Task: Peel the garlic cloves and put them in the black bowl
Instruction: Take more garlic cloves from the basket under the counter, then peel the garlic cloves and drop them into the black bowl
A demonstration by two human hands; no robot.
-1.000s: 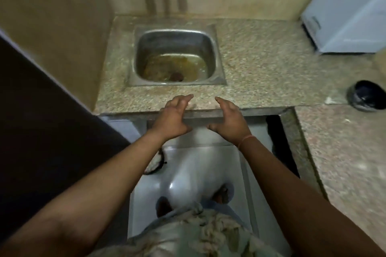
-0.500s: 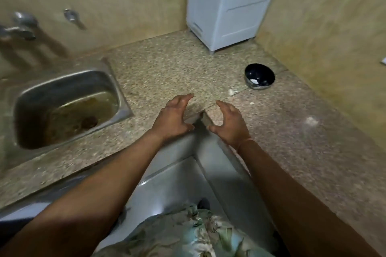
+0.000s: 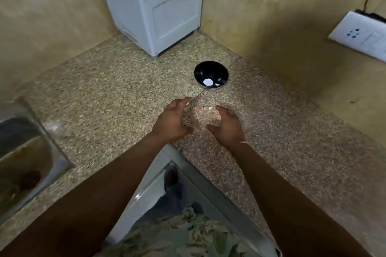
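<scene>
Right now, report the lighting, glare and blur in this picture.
Head view: a bright patch falls on the countertop between the left hand and right hand; the black bowl shows white spots, glare or contents unclear; the sink at the edge is dim and smeared.

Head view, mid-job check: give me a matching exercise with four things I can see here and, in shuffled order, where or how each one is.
Things:
1. black bowl
2. sink
3. white box
4. left hand

Places or states:
A. set into the counter at the picture's left edge
B. open, holding nothing
C. standing in the counter's far corner
D. on the joint between the counter slabs

Pairs: 1-D, 2-A, 3-C, 4-B.
</scene>
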